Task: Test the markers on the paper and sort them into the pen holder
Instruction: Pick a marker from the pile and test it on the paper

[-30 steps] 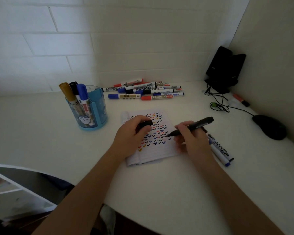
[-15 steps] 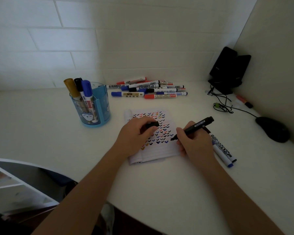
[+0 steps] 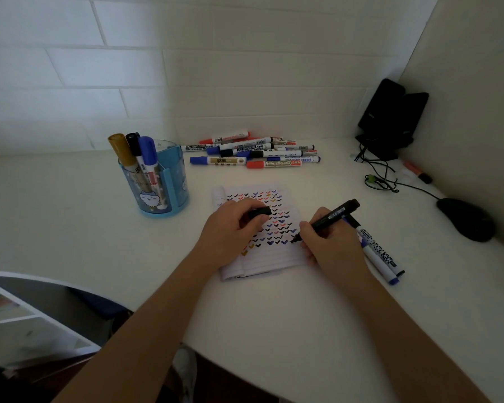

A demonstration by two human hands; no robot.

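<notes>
- Head view: your right hand (image 3: 332, 242) is pinching the black marker (image 3: 329, 218), with its tip marking the paper (image 3: 274, 257) mid-tabletop as a test.
- Your left hand (image 3: 230, 231) is gripping the cap (image 3: 259, 212) and pinning the paper flat.
- The pen holder (image 3: 172, 181) is standing back-left on the tabletop, within reach for sorting.

The right hand (image 3: 332, 242) presses a black marker (image 3: 329, 219) (tip down) onto the paper (image 3: 262, 257); the left hand (image 3: 230, 231) holds its cap (image 3: 259, 212).

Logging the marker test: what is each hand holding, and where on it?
Right hand grips the black marker low on its barrel, near the tip; left hand pinches a black cap in its fingertips.
</notes>
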